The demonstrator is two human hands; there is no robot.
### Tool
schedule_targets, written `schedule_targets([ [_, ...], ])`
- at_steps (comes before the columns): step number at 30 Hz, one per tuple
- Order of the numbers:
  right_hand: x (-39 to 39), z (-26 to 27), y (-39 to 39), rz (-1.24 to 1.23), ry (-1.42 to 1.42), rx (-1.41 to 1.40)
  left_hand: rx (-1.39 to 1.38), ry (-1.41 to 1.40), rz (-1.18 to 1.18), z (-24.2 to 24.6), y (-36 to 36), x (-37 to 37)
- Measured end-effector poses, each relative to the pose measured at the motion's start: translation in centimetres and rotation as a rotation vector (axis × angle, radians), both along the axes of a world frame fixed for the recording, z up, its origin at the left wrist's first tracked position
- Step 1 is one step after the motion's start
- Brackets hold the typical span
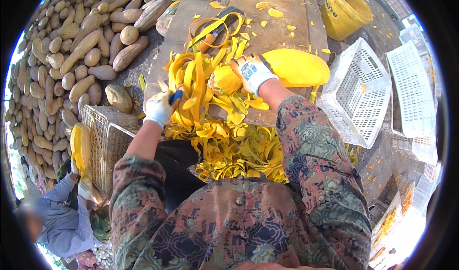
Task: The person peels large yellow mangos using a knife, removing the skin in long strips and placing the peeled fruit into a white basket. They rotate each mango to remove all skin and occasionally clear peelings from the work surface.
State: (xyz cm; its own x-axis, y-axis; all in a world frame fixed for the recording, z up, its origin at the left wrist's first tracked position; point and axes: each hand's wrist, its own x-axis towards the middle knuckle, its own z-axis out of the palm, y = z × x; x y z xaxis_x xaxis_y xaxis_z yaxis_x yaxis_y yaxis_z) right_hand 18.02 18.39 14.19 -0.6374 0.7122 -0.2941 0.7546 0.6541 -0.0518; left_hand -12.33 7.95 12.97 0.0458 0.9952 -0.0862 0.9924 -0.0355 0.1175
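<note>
A peeled yellow squash (296, 68) lies across the right part of the wooden table (287, 30). My right hand (252, 71), in a white and orange work glove, rests on its left end, where a rough end (224, 80) shows left of the fingers. My left hand (161, 105), gloved too, grips a blue-handled tool (175, 97), probably a peeler; its blade is hidden. Long yellow peel strips (195, 80) hang between the hands over the table's near edge. Behind them a cleaver (219, 27) with a wooden handle lies partly under peel loops.
Curled peels (240, 148) are heaped below the table. Unpeeled squashes (86, 47) form a large pile at left. White plastic crates (358, 94) and a yellow bucket (344, 13) stand at right. At lower left a co-worker (66, 220) holds a partly peeled squash (80, 146) beside a crate (107, 137).
</note>
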Motion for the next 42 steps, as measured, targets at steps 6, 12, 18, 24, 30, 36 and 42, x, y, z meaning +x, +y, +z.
schedule_targets([
  [6,0.5,-1.4,0.9,-0.003,0.055,0.099,0.173,-0.253,-0.204,2.0,2.7,7.1],
  [12,-0.4,0.1,0.3,0.0,-0.028,0.02,-0.039,-0.08,-0.096,-0.8,3.6,3.7],
  [18,0.0,-2.6,-0.7,-0.063,-0.019,0.249,0.069,-0.402,0.059,-0.3,2.9,1.5],
  [24,0.4,-5.7,-4.9,-0.053,0.119,0.61,-0.061,-0.347,-0.178,-0.7,2.7,6.2],
  [30,1.0,-5.0,-6.8,-0.09,0.216,0.61,-0.061,-0.384,0.19,-1.1,0.6,-3.3],
  [36,-0.3,2.9,-4.2,-0.174,-0.19,-0.031,0.01,-0.595,-0.015,-2.4,0.9,3.8],
  [42,0.3,0.4,-5.9,-0.141,-0.181,0.119,-0.232,-0.176,-0.089,-1.4,0.5,2.5],
])
